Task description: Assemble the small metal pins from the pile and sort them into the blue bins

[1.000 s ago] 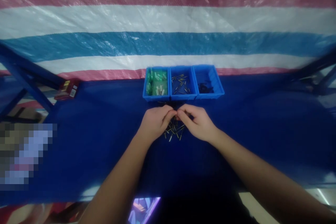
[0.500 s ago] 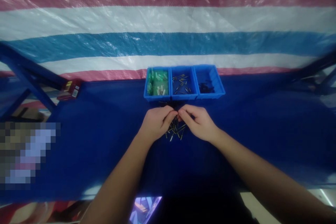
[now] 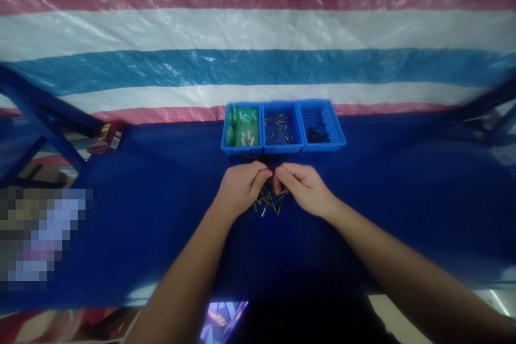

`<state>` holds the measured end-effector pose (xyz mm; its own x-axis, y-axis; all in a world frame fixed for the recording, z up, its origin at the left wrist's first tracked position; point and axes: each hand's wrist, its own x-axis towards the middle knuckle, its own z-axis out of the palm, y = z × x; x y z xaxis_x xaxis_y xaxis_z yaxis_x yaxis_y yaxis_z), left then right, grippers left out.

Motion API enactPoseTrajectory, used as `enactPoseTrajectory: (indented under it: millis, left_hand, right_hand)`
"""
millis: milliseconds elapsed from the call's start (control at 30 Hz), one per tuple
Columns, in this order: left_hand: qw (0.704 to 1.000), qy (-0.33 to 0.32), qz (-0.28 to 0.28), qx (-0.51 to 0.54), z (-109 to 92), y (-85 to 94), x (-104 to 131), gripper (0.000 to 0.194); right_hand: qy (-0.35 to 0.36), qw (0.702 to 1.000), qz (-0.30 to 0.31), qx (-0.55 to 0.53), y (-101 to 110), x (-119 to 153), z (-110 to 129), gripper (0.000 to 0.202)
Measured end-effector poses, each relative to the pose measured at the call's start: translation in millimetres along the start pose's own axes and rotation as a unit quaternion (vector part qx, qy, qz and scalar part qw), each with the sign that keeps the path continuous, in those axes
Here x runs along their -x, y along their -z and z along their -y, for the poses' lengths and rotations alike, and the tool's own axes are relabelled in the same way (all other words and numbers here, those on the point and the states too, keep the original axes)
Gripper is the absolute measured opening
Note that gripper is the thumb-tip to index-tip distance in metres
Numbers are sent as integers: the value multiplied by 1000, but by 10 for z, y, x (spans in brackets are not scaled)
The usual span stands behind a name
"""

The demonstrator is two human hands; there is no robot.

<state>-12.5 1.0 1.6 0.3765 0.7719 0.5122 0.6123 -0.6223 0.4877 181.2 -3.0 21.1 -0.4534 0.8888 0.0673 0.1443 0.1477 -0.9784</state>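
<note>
My left hand point(image 3: 245, 185) and my right hand point(image 3: 303, 188) meet fingertip to fingertip over the blue table. Each is closed in a pinch, thumb against the fingers. Whatever sits between the fingertips is too small and too covered to make out. Beneath and between them lies a loose pile of thin metal pins point(image 3: 264, 205), dark with brassy and silvery parts; the hands hide some of it. Just beyond stand three joined blue bins: the left bin point(image 3: 242, 150) with clear and green pieces, the middle bin point(image 3: 283, 148) with similar pins, the right bin point(image 3: 324, 147) with small dark pieces.
A dark red box point(image 3: 105, 137) rests at the table's far left, beside a blue metal frame point(image 3: 44, 105). Behind the bins hangs a striped plastic sheet point(image 3: 258, 67). A lit screen point(image 3: 223, 321) shows below the near edge of the table point(image 3: 161, 250).
Fingers of my right hand have extended downward a little over the pins. My left hand stays almost where it was; the bins and pile look unchanged.
</note>
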Motion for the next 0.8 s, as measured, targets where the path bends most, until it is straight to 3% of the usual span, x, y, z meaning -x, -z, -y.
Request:
enactPoseTrajectory:
  millis: [233,400,567,700,800]
  left_hand:
    - [998,19,-4,66,-23,19,27,24]
    - [999,12,-8,37,-20,2,22,20]
    - [1000,3,-11,3,-5,-5,11,30]
    - [1000,-2,-24,-10,-7,-3,3,32]
    - [1000,-10,-21,-9,-2,-3,0,32]
  right_hand:
    - [-36,995,-1,-94,-23,-10,-8,44]
    - [-37,993,3,-109,-15,-15,-8,43]
    - [-6,1000,-19,-10,-25,5,2,36]
    - [29,994,-83,64,-48,9,-9,16]
    - [53,987,-119,98,-47,5,-22,13]
